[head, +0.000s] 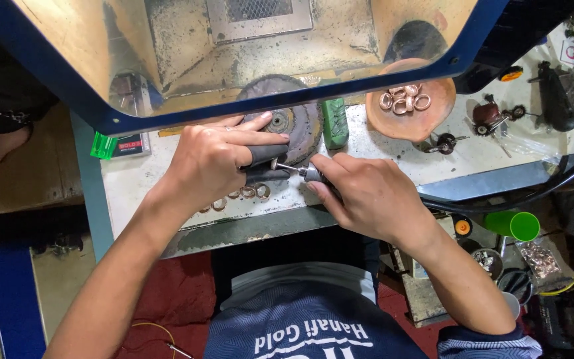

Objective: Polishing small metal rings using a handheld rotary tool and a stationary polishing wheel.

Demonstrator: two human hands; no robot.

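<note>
- The left hand (pixel 210 159) is wrapped around a dark handpiece (pixel 266 163), fingers pressed together round its body, likely so the tool stays steady over the table (pixel 167 166).
- The right hand (pixel 367 196) pinches the metal tip (pixel 308 174) of that handpiece between thumb and forefinger, as if seating or turning the small bit; the tip lies between the two hands, just above the table's front edge.
- A row of copper-coloured rings (pixel 237 196) lies on the table just under the left wrist, within easy reach of both hands.
- Behind the hands sits a round, dirty buffing wheel (pixel 287 119), touching or nearly touching the left fingers.
- A green block (pixel 335 123) stands just right of the wheel, near enough to grab.
- Further right a shallow clay-coloured dish (pixel 410 106) holds more rings (pixel 403 100), kept apart from the row in front.
- Small spare tool heads (pixel 489 114) lie scattered well to the right.
- A blue-framed hood (pixel 247 60) with a grille at its back covers the far side, probably to catch dust.
- The table is pale, stained and worn; a green cup (pixel 516 226) and clutter sit lower right, and red floor shows below.
</note>
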